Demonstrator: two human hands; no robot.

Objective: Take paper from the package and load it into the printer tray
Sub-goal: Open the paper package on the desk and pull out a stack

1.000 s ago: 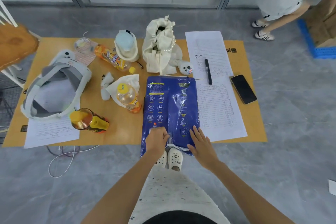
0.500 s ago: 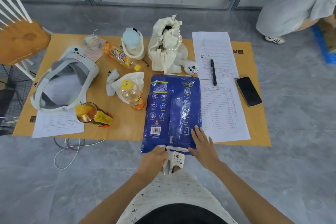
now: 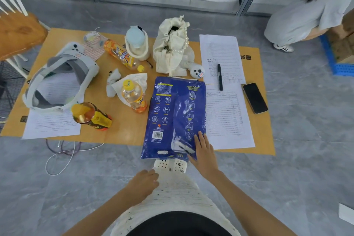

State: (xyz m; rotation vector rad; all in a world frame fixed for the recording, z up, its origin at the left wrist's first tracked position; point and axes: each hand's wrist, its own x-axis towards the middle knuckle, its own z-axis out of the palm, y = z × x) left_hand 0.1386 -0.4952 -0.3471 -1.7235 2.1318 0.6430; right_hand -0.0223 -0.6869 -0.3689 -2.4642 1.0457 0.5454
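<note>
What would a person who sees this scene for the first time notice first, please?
Probably the big dark blue paper package, lying flat at the near middle edge of the low tan table, with the right hand pressed flat on its near right corner. The left hand hangs off the package, below it. Around it lies clutter: orange drink bottles, a cream bag and a black phone.

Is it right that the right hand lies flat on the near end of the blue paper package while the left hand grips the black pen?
Not quite. The head view shows the right hand flat on the near end of the blue paper package, but the left hand grips nothing; it hangs off the package, near the lap. The black pen lies untouched on a printed sheet.
</note>
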